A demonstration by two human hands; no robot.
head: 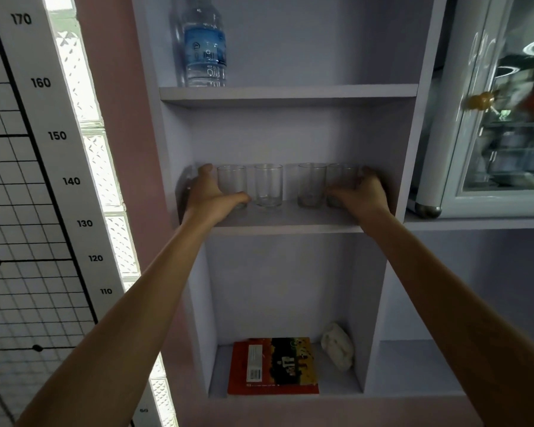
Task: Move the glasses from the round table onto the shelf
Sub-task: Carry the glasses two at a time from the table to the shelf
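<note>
- On the middle shelf (pixel 290 221), four clear glasses are standing upright in a row, running from its left end to its right end.
- Left hand (pixel 208 195) is reaching in at the shelf's left end, thumb lying along the base of the leftmost glass (pixel 232 184) and fingers curling behind it; it seems to be gripping this glass, though the fingers are partly hidden.
- Right hand (pixel 363 192) is wrapping around the rightmost glass (pixel 339 181) at the shelf's right end, closing on it with the thumb across its lower front.
- Second glass (pixel 269 184) and third glass (pixel 311 184) are sitting free between the hands, apart from each other; the third is just beside the rightmost one.
- A water bottle (pixel 204 44) is standing at the left end of the shelf above.
- A book (pixel 275 366) is lying flat on the bottom shelf, with a pale lump (pixel 337 345) near its right back corner.
</note>
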